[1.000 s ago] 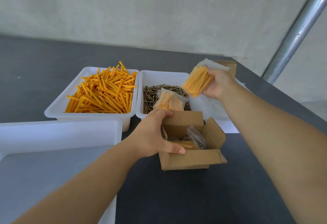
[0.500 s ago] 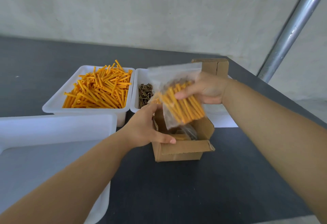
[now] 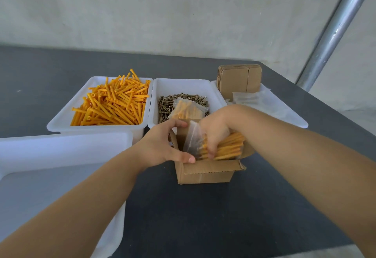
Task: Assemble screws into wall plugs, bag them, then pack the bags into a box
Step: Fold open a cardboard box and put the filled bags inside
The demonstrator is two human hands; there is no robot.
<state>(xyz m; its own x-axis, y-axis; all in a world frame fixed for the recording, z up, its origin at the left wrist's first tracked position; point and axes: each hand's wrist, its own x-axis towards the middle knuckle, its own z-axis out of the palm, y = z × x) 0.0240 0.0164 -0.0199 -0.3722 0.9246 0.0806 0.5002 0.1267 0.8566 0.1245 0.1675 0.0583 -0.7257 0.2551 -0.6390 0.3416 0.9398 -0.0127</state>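
We've got our left hand (image 3: 162,145) gripping the rim of the small brown cardboard box (image 3: 205,171) on the dark counter (image 3: 203,217), surely to steady it, while our right hand (image 3: 213,133) clutches the clear bag of orange wall plugs (image 3: 221,148), lowering it sideways into the opening.

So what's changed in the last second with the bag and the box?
The right hand brought its bag of plugs down from above the trays into the open box. The left hand still holds the box's left side. Another bag stayed on the screws.
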